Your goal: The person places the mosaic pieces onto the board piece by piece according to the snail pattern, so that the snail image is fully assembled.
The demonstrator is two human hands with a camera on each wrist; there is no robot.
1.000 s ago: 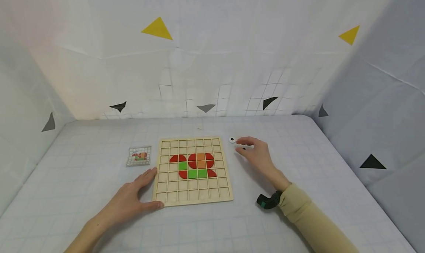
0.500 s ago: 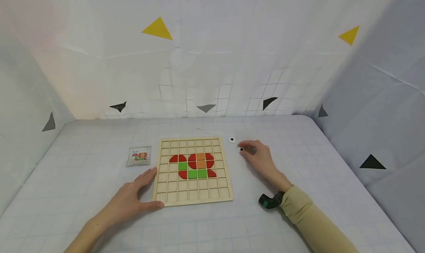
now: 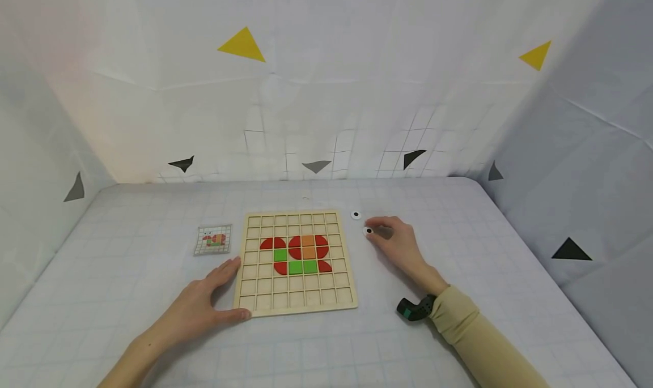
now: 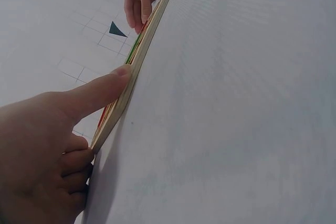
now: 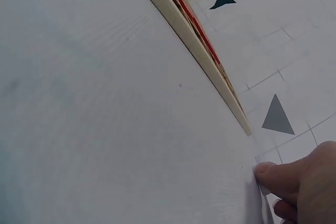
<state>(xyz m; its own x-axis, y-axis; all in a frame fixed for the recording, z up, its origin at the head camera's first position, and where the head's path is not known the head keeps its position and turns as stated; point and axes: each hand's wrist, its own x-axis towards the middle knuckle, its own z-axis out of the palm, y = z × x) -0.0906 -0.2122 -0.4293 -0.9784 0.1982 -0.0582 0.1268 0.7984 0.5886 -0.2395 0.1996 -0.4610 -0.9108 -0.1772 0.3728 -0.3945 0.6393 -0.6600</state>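
A square wooden grid board [image 3: 265,306] lies flat in the head view. Red, green and orange tiles [image 3: 310,267] form a snail-like figure in its middle cells. My left hand [image 3: 201,300] rests against the board's left side, thumb on the near left corner and fingers along the left edge. To the right of the board, my right hand [image 3: 398,243] pinches a small white eye disc [image 3: 368,230] with a black dot between thumb and forefinger. A second eye disc [image 3: 356,214] lies just beyond it. The right wrist view shows the thumb [image 5: 268,170] at the disc, which is mostly hidden.
A small pattern card [image 3: 213,240], printed with a similar snail figure, lies left of the board. A black band with a device [image 3: 415,308] is on the right wrist. White walls with yellow and dark triangles [image 3: 242,43] stand around the white gridded table.
The right hand has drawn slightly right and closed its thumb and forefinger on the nearer eye disc, which has shifted a little left. Left hand and board stay still.
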